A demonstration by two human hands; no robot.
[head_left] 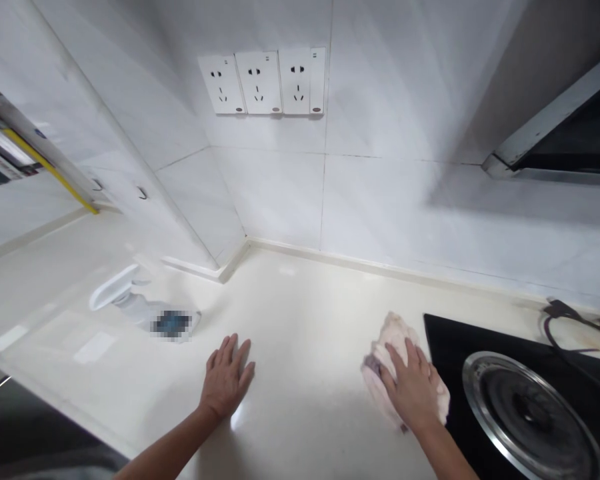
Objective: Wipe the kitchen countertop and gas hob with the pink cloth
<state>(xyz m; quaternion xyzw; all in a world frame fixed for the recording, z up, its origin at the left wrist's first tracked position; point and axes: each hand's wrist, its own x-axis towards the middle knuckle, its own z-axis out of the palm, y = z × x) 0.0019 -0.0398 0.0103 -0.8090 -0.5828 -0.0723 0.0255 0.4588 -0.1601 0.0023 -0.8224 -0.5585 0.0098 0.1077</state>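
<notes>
My right hand [414, 383] lies over a crumpled pale pink cloth [396, 330] with a darker patch, its fingers pressing it onto the white countertop [300, 320]. The cloth sits at the left edge of a black cooktop [445, 337]. To the left, my left hand [227, 375] is held palm down with its fingers apart and nothing in it. Whether it touches the counter or hovers just over it, I cannot tell. Beyond it is a white spray bottle [135, 308] with a blurred label; whether it stands or lies is unclear.
A round metal-rimmed burner [530, 417] takes up the right side of the cooktop, and a dark cable [555, 340] loops behind it. Wall sockets [270, 83] sit above the counter. A metal-framed dark appliance [560, 127] overhangs at upper right. A wall corner [217, 267] juts out at left.
</notes>
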